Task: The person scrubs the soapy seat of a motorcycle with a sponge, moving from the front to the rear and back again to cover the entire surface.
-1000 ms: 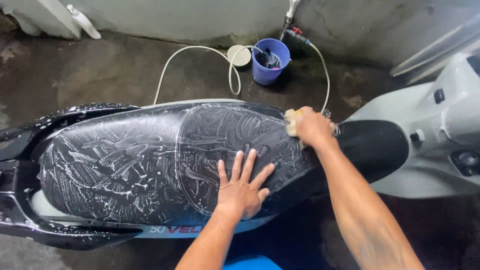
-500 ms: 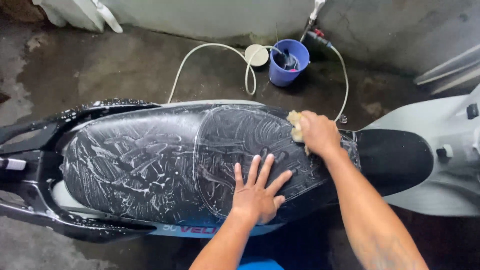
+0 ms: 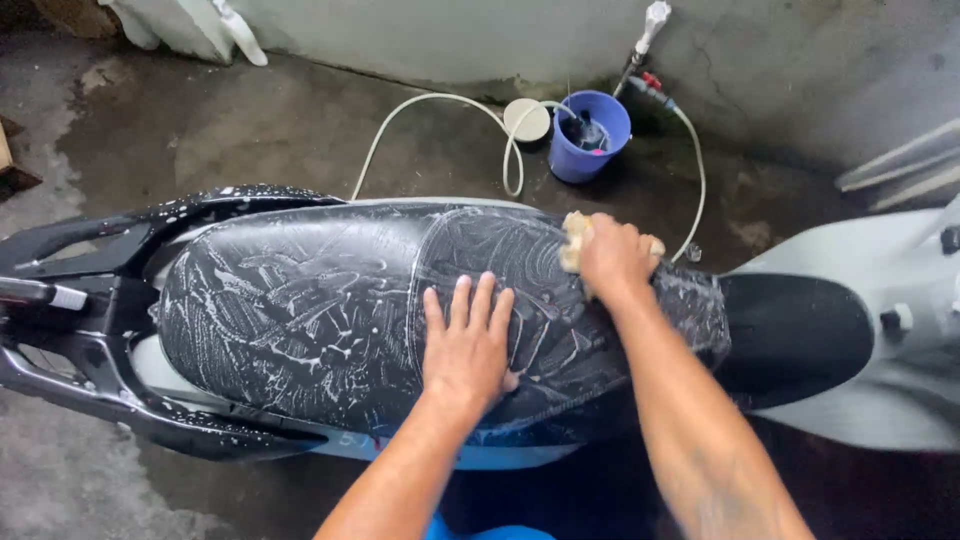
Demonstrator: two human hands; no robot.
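Open soapy seat (image 3: 300, 310) leftward, clear up to the black grab rail (image 3: 90, 300). Beyond the seat, bare wet floor (image 3: 250, 130), crossed by hose (image 3: 420, 110), blocked by blue bucket (image 3: 590, 140) near the wall.

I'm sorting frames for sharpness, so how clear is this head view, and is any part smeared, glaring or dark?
Head view: the right hand on the yellow sponge and its forearm are motion-blurred; the left hand, flat on the soapy black seat, is sharper; soft daylight, no harsh glare, only a dull sheen on the wet floor; the bottom right is deep in shadow.
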